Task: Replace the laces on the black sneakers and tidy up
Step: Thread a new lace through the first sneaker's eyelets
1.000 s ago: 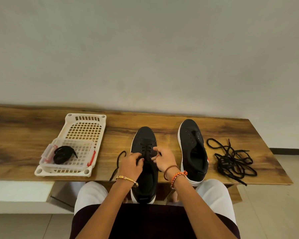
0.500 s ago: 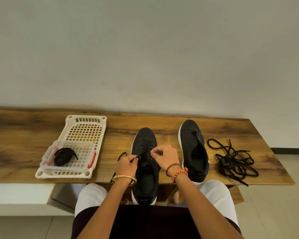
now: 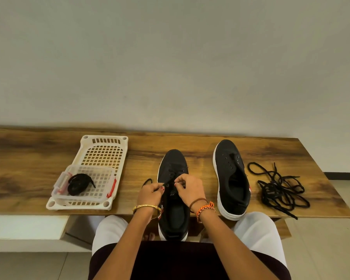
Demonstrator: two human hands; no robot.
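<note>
Landmark: the black low-top sneaker with white sole being laced (image 3: 173, 190), on the wooden bench (image 3: 28, 178), toe toward the wall, heel overhanging the near edge toward the person's lap. Its long axis runs straight away from the person.

Left hand (image 3: 151, 194) sits on the left flank of that shoe at the eyelet rows; fingers (image 3: 160, 188) are curled and pinch the thin black lace (image 3: 171, 179). A loop of the lace pokes out just left of the shoe, beyond the left hand. Right hand (image 3: 190, 188) sits on the right flank, fingers curled, tips pinching at the same lace over the tongue. Exact eyelet is too small to tell. Both wrists come in from the heel end, palms down, knuckles toward the toe.

Key relation: the lace end lies between the two pinches, across the shoe's axis, and the unthreaded eyelets lie heelward, i.e. toward the hands. Either hand is equally near; my guess is the next pull goes sideways.

Right of that shoe, apart from it: second black sneaker, unlaced (image 3: 231, 178), eyelets bare. Further right: tangled pile of black laces (image 3: 279, 188).

Well left of the shoe: white perforated plastic tray (image 3: 104, 152), and on its near end a small clear plastic bin with red clips (image 3: 85, 183) holding a coiled black lace bundle (image 3: 79, 182).

Judgement: first shoe is partway laced, second not started, tidy-up pending.
</note>
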